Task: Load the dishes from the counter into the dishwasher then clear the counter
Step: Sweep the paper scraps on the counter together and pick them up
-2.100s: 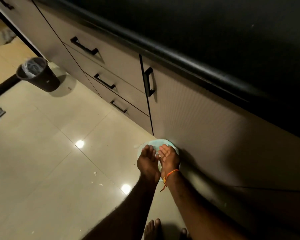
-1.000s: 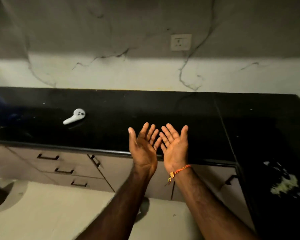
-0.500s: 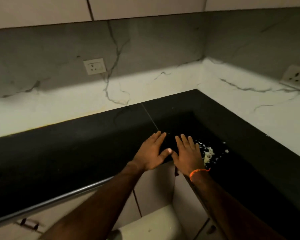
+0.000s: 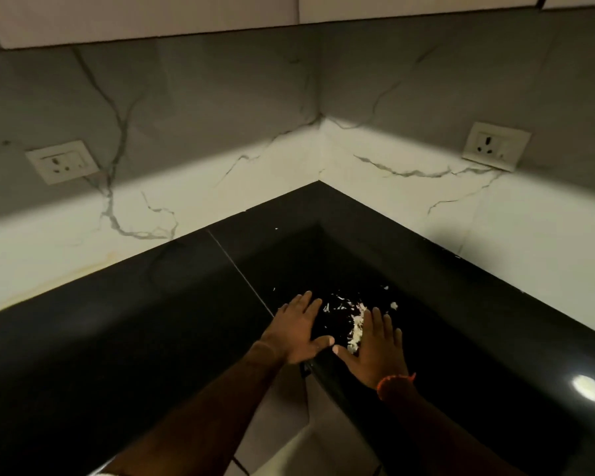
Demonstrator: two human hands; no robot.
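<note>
Low in the middle of the frame, on the black counter [image 4: 152, 331], left hand [image 4: 298, 329] and right hand [image 4: 371, 348] lie flat with straight fingers, flanking pale food scraps [image 4: 354, 324]

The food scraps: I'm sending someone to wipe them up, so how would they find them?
Go to the inner corner of the glossy black countertop. Near its front edge, the pale shredded food scraps lie between the two flat hands, the only light litter there.

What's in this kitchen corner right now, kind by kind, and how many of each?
Hands: 2, left hand and right hand
Wall sockets: 2, left socket and right socket
Pile of white food scraps: 1
Black counter: 1
Total: 6
</note>
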